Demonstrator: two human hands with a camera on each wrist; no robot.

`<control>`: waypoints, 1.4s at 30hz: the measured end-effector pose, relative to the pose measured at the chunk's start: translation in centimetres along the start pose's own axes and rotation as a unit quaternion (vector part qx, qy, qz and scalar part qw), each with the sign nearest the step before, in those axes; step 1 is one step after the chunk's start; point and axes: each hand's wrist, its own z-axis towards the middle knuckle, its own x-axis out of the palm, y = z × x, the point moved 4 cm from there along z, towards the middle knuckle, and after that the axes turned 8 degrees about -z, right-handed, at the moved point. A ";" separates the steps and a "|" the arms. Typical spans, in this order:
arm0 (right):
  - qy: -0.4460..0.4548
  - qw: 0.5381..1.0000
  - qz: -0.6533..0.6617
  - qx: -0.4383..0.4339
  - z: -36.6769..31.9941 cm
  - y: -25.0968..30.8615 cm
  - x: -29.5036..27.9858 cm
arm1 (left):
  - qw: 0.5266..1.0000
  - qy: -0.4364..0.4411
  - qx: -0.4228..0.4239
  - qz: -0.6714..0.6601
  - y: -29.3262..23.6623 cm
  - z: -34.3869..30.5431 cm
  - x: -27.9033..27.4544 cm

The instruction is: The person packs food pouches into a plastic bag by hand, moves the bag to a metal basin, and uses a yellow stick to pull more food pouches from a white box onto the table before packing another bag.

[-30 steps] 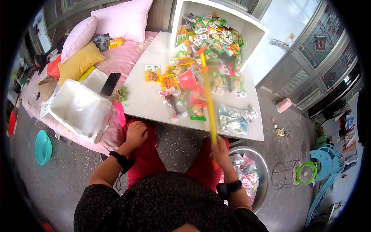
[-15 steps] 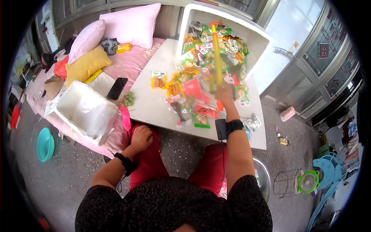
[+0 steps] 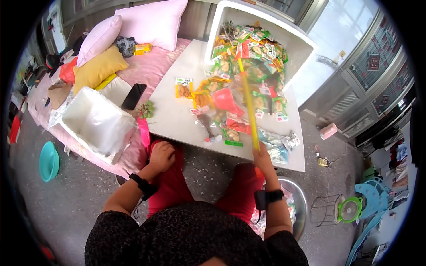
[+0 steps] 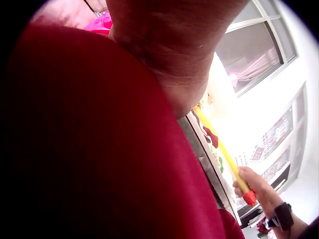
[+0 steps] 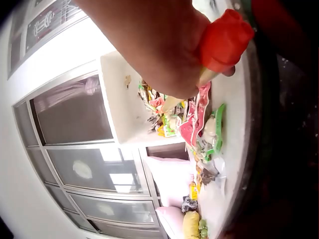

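Observation:
My right hand (image 3: 263, 160) grips a long yellow stick (image 3: 248, 102) near its lower end, above the front edge of the white table (image 3: 166, 119). An orange cap (image 5: 224, 42) sticks out past the hand in the right wrist view. The stick's far end reaches over a heap of snack packets (image 3: 255, 44) spilling from a tipped white foam box (image 3: 304, 55). Under the stick lie more packets and a red packet (image 3: 238, 125). My left hand (image 3: 163, 156) rests on the left thigh, holding nothing.
A metal basin (image 3: 302, 208) of packets stands on the floor by my right leg. Silvery-blue packets (image 3: 277, 148) lie at the table's right front. To the left, a bed holds an open foam box (image 3: 95, 126), a phone (image 3: 134, 96) and pillows. Green grapes (image 3: 145, 110) lie at the table's left edge.
My right hand reached forward over the table with the stick, then drew back to the front edge, the stick swinging back with it. The left hand stays on the thigh.

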 end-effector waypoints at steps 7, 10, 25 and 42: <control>-0.017 0.998 0.063 -0.008 -4.2 0.5 -1.7 | 1.000 0.005 -0.006 0.003 -0.1 0.1 -0.1; -0.032 0.992 0.113 -0.037 -0.2 3.0 -1.7 | 1.000 0.012 -0.010 -0.002 0.0 0.1 0.1; -0.064 0.973 -0.152 -0.163 12.7 4.1 2.5 | 1.000 0.000 -0.001 -0.001 0.1 -0.2 -0.2; -0.030 0.998 0.016 -0.048 1.2 4.4 -1.6 | 1.000 0.004 0.000 -0.006 0.4 -0.1 0.0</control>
